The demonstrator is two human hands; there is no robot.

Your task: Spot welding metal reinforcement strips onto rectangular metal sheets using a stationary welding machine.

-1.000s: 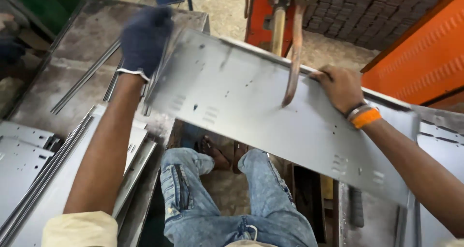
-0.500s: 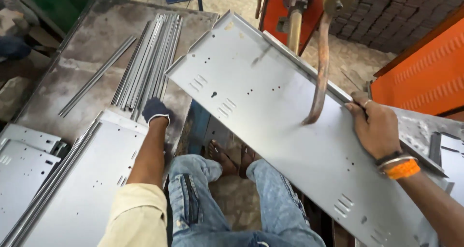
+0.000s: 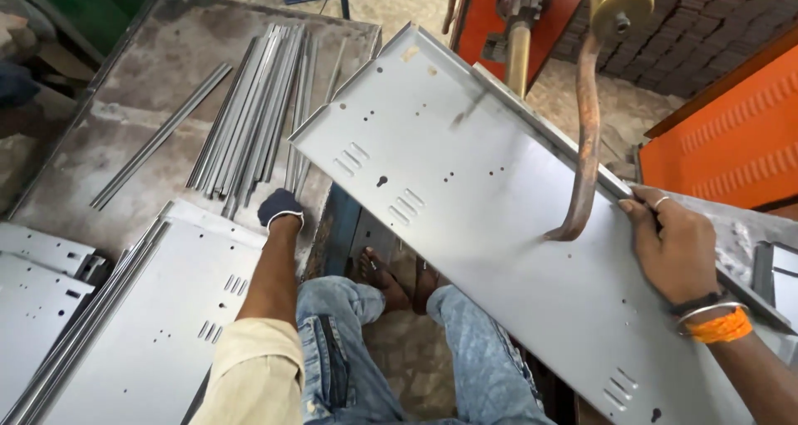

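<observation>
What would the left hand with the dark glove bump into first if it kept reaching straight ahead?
Most likely the bundle of thin metal strips lying on the grey table. The left hand points up and away from the person, and the strips' near ends sit just beyond it, though exact depth is hard to judge.

Left hand (image 3: 280,208), gloved, has released the sheet-metal panel (image 3: 499,234) and dropped to the stacked panels (image 3: 158,308) beside the metal strips (image 3: 253,117). Right hand (image 3: 675,246) now supports the panel's edge alone.
</observation>
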